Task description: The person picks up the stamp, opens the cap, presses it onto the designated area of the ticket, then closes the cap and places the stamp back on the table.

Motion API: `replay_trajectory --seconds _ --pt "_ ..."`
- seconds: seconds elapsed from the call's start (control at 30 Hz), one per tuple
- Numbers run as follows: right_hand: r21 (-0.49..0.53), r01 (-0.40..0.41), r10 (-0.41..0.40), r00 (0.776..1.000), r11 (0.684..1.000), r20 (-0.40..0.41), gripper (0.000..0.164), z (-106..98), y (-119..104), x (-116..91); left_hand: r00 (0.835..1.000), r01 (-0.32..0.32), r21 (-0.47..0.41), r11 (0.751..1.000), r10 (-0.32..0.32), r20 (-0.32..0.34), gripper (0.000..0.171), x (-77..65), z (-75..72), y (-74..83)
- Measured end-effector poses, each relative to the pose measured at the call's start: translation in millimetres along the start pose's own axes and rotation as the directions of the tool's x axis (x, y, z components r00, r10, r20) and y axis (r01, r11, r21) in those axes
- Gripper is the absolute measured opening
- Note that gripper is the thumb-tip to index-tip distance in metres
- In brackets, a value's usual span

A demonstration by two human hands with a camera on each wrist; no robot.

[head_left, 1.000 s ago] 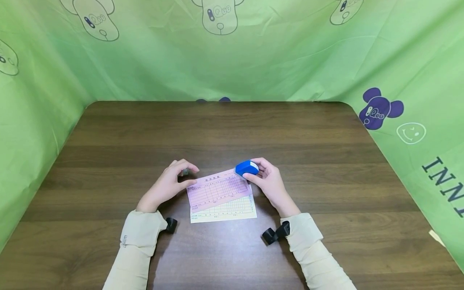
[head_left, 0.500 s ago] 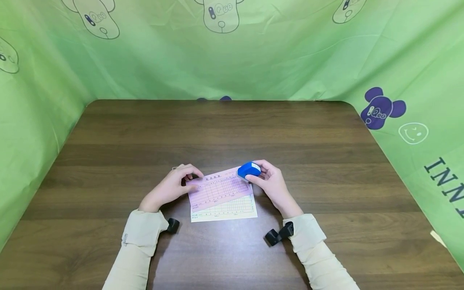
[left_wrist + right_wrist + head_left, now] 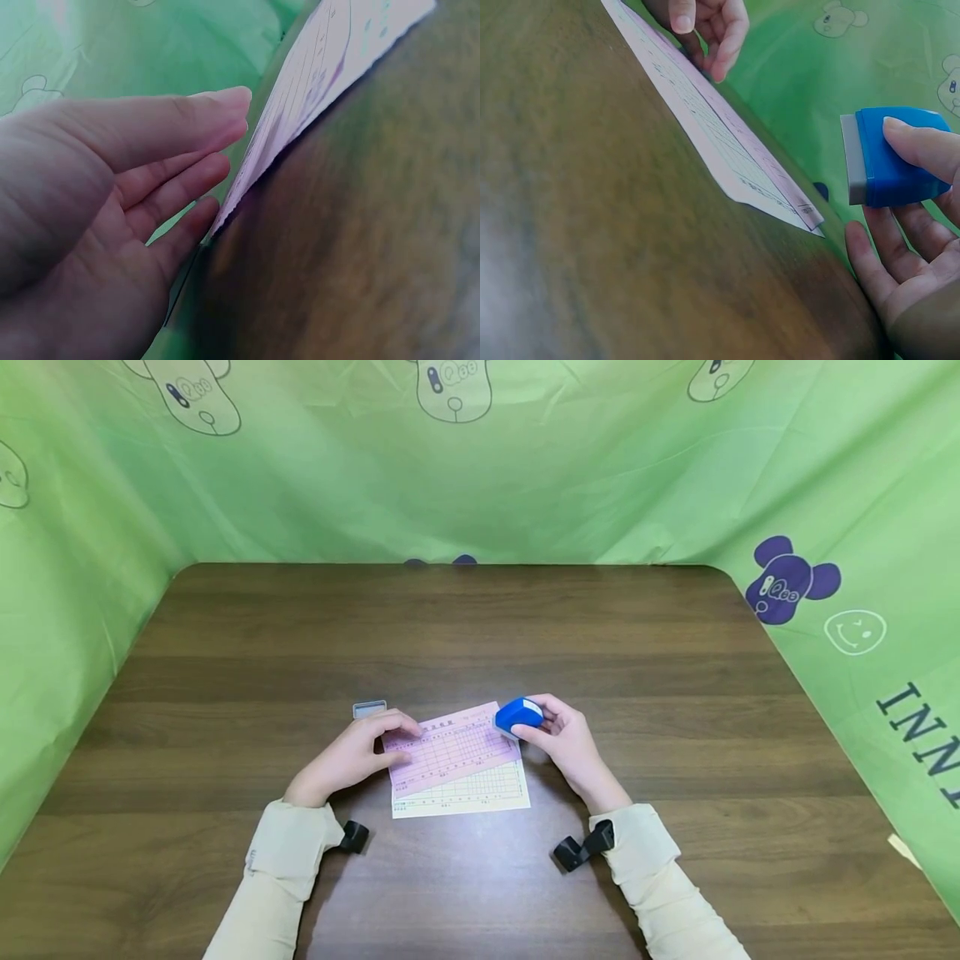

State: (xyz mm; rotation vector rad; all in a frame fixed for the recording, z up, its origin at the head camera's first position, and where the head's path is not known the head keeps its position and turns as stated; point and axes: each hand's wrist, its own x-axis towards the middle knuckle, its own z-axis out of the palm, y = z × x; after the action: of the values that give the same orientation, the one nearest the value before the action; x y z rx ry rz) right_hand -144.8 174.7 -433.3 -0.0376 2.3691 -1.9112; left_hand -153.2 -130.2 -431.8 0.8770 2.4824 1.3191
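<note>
My right hand point(image 3: 570, 735) grips a blue stamp point(image 3: 517, 717) between thumb and fingers, over the right end of a pink printed form point(image 3: 442, 753). In the right wrist view, the grey base of the stamp point(image 3: 900, 156) faces left, held above the table. A white form with green print point(image 3: 465, 795) lies partly under the pink one, which is turned at an angle. My left hand point(image 3: 352, 752) rests at the pink form's left end with loosely bent fingers. Just behind that hand lies a small clear, grey-edged rectangular cap point(image 3: 370, 709), partly hidden by it.
The forms lie on a brown wood-grain table point(image 3: 450, 635). A green printed curtain point(image 3: 525, 485) hangs round its back and sides. Black wrist cameras point(image 3: 354, 837) sit at both cuffs.
My left hand has moved down and right onto the pink form, bringing the small cap behind it into sight. My right hand has shifted slightly right with the stamp.
</note>
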Motion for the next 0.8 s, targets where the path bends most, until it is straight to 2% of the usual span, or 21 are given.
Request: replay_trajectory --seconds 0.27,0.5,0.8 --pt "0.001 0.003 -0.003 1.0 1.0 0.014 0.04 0.8 0.6 0.3 1.0 -0.022 0.038 0.999 0.022 0.013 0.027 -1.2 3.3 -1.9" --pt "0.014 0.018 -0.019 0.999 1.0 0.042 0.041 -0.4 2.7 -1.8 1.0 -0.018 0.025 1.0 0.017 0.017 0.029 -2.6 6.8 1.5" --pt "-0.019 0.013 -0.011 0.997 1.0 0.075 0.043 -1.8 2.4 -6.1 0.999 -0.038 0.03 0.999 0.037 0.013 0.03 -4.7 10.1 1.6"
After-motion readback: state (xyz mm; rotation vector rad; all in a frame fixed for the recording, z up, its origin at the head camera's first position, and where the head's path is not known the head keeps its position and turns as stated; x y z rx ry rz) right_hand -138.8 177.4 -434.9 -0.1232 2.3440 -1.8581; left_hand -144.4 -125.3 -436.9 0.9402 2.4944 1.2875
